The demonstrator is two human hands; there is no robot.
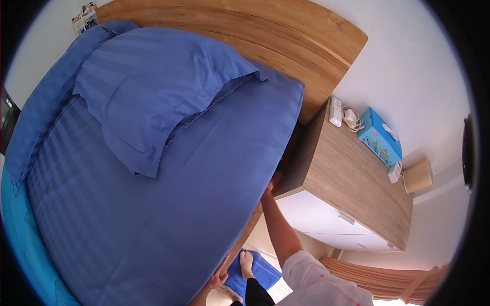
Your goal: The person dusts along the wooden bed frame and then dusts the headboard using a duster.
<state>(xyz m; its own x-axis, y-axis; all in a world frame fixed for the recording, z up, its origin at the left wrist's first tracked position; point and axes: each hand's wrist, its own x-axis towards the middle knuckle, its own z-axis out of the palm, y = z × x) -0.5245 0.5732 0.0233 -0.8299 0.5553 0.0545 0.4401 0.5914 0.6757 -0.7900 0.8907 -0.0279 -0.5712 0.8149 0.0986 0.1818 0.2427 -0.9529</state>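
The single view comes from the person's head, above the bed's side edge, facing forward and steeply down. A wide, rounded lens darkens the corners and bends straight lines. The bed [194,219] fills the near field from 7 to 11 o'clock; the headboard [229,23] slants across farther off at 12 to 1 o'clock, the cabinet [352,176] sits at 3 to 4, and the person's foot [246,263] shows below at 6.

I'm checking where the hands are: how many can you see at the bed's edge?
2: the right hand beside the cabinet, and the left hand lower along the same side of the bed. Fingers are partly hidden.
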